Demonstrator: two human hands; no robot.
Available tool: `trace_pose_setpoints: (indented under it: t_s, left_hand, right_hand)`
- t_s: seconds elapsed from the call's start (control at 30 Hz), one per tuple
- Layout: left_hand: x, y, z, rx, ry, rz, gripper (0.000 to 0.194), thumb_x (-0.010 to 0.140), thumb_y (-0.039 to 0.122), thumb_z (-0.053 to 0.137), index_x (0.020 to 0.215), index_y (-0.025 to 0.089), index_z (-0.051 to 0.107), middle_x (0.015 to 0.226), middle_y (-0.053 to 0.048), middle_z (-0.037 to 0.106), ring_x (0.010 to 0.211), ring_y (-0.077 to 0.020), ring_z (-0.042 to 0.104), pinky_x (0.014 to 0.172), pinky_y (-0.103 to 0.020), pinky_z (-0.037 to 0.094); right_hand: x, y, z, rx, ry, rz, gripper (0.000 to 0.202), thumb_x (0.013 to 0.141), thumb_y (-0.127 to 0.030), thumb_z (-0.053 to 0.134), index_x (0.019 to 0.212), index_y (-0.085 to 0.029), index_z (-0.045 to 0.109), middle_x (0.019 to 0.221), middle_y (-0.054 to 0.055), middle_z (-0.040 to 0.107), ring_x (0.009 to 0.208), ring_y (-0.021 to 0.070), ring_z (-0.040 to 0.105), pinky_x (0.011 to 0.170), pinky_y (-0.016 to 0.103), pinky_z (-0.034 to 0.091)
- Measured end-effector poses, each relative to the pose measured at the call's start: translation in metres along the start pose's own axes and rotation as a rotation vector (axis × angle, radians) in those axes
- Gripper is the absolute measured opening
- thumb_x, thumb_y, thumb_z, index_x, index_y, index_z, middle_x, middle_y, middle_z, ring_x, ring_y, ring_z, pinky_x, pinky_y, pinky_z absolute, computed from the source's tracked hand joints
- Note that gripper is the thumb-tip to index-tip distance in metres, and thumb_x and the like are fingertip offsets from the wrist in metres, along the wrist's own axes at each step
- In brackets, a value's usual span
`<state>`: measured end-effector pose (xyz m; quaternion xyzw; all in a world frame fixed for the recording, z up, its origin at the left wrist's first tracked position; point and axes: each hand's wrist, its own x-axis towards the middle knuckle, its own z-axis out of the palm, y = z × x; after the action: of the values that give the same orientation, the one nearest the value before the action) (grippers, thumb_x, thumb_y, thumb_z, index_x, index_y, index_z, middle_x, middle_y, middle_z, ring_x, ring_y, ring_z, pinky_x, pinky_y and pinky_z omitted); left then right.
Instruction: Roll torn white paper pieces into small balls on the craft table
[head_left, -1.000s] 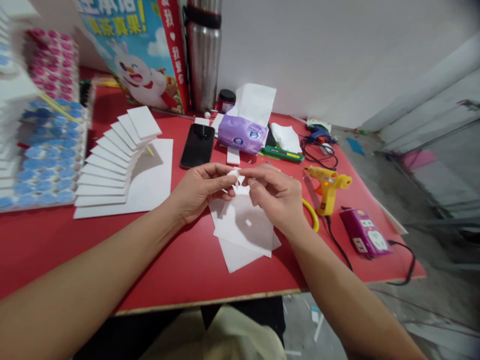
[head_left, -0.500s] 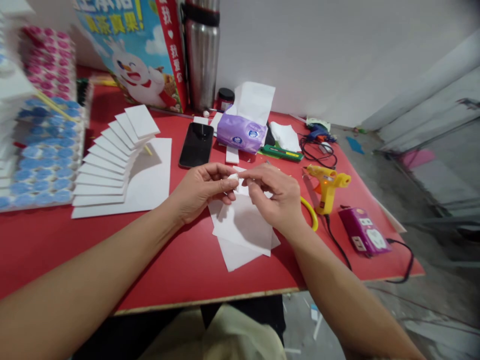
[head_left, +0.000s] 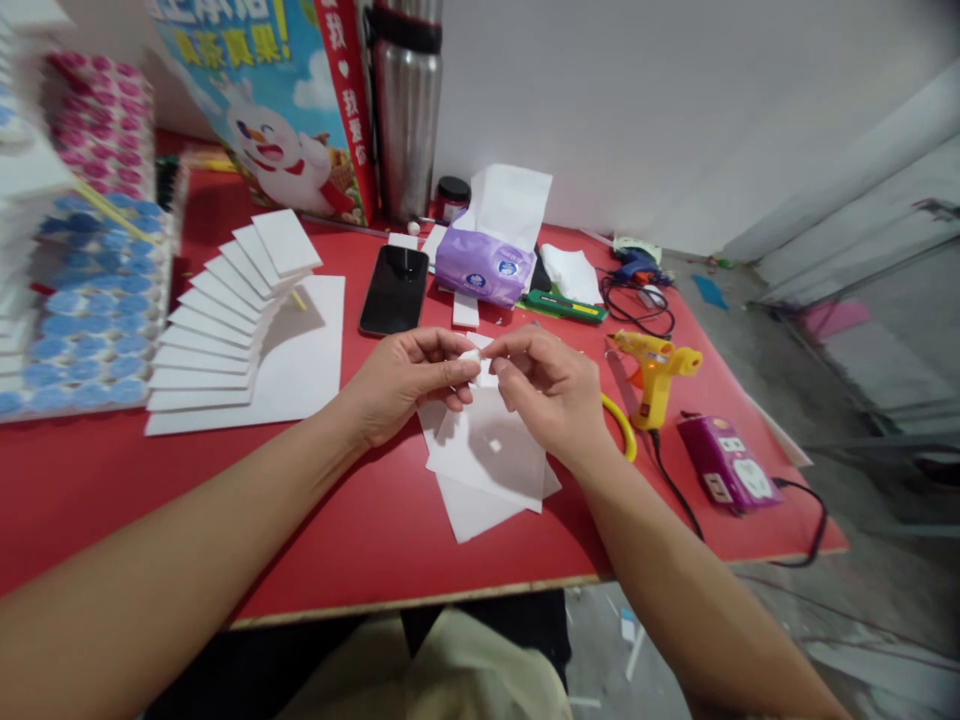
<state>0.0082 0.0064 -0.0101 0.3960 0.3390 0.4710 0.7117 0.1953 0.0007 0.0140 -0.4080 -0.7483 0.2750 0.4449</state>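
My left hand (head_left: 409, 380) pinches a small white piece (head_left: 471, 357) between thumb and fingers; its exact kind cannot be made out. At the right edge of that piece, the closed fingertips of my right hand (head_left: 551, 385) grip it. Beneath both hands lie overlapping white sheets (head_left: 487, 510). A tiny white scrap (head_left: 494, 446) rests on the upper sheet.
To the left, a fanned stair of white slabs (head_left: 202, 345) stands on a white board (head_left: 319, 380). Behind are a phone (head_left: 394, 290), tissue pack (head_left: 484, 265) and green cutter (head_left: 564, 306). A yellow glue gun (head_left: 654, 375) and purple power socket (head_left: 727, 465) sit right.
A tiny white scrap now lies on the upper sheet below my hands. My right thumb and index finger have shifted slightly at the small white piece; my left hand keeps its hold.
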Motion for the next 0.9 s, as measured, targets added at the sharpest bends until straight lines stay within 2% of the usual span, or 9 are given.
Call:
trace_pose_setpoints:
  t_s: [0.27,0.47,0.53,0.67,0.8,0.9]
  left_hand:
    - [-0.0010,-0.0004,0.0013,0.021,0.002,-0.002,0.031,0.070,0.028,0.092,0.091,0.014,0.074,0.074,0.000,0.071,0.058,-0.0106,0.067,0.057,-0.021,0.056]
    - [-0.0020,0.0000,0.0010,0.020,-0.035,0.006,0.028,0.074,0.026,0.089,0.095,0.017,0.073,0.071,0.002,0.069,0.056,-0.0105,0.068,0.053,-0.019,0.055]
    - [-0.0019,0.0000,0.0008,0.014,-0.042,0.001,0.027,0.074,0.026,0.089,0.093,0.017,0.072,0.071,0.002,0.069,0.056,-0.0105,0.068,0.052,-0.019,0.054]
    - [-0.0011,0.0004,0.0009,-0.007,-0.050,0.004,0.027,0.074,0.025,0.089,0.093,0.017,0.072,0.072,0.002,0.069,0.056,-0.0106,0.068,0.051,-0.018,0.054]
    - [-0.0010,0.0008,0.0013,-0.029,-0.050,0.010,0.027,0.074,0.026,0.089,0.094,0.017,0.072,0.073,0.002,0.069,0.058,-0.0108,0.069,0.052,-0.018,0.055]
    - [-0.0010,0.0007,0.0014,-0.032,-0.046,0.017,0.030,0.074,0.027,0.089,0.095,0.017,0.071,0.074,0.002,0.069,0.058,-0.0111,0.069,0.053,-0.019,0.056]
  right_hand:
    - [0.0019,0.0008,-0.0013,-0.087,-0.003,-0.138,0.016,0.086,-0.009,0.057,0.090,-0.019,0.069,0.077,0.000,0.061,0.059,0.0091,0.051,0.055,0.025,0.041]
    - [0.0016,0.0002,-0.0026,-0.115,-0.013,-0.166,0.016,0.086,-0.010,0.057,0.089,-0.020,0.069,0.074,-0.001,0.059,0.060,0.0103,0.051,0.056,0.026,0.042]
    - [0.0006,-0.0008,-0.0033,-0.091,0.013,-0.137,0.015,0.086,-0.011,0.057,0.090,-0.020,0.069,0.073,-0.001,0.060,0.059,0.0104,0.052,0.055,0.026,0.042]
    - [-0.0002,-0.0004,-0.0043,0.008,0.080,0.029,0.012,0.087,-0.015,0.059,0.090,-0.021,0.069,0.069,-0.001,0.062,0.052,0.0102,0.049,0.050,0.027,0.040]
    - [0.0008,0.0007,-0.0019,0.118,0.031,0.142,0.011,0.086,-0.016,0.059,0.088,-0.019,0.069,0.063,-0.003,0.059,0.047,0.0085,0.046,0.045,0.025,0.035]
    - [0.0008,-0.0012,0.0003,0.157,-0.001,0.168,0.012,0.086,-0.016,0.059,0.090,-0.018,0.069,0.063,-0.003,0.060,0.046,0.0071,0.046,0.045,0.024,0.035]
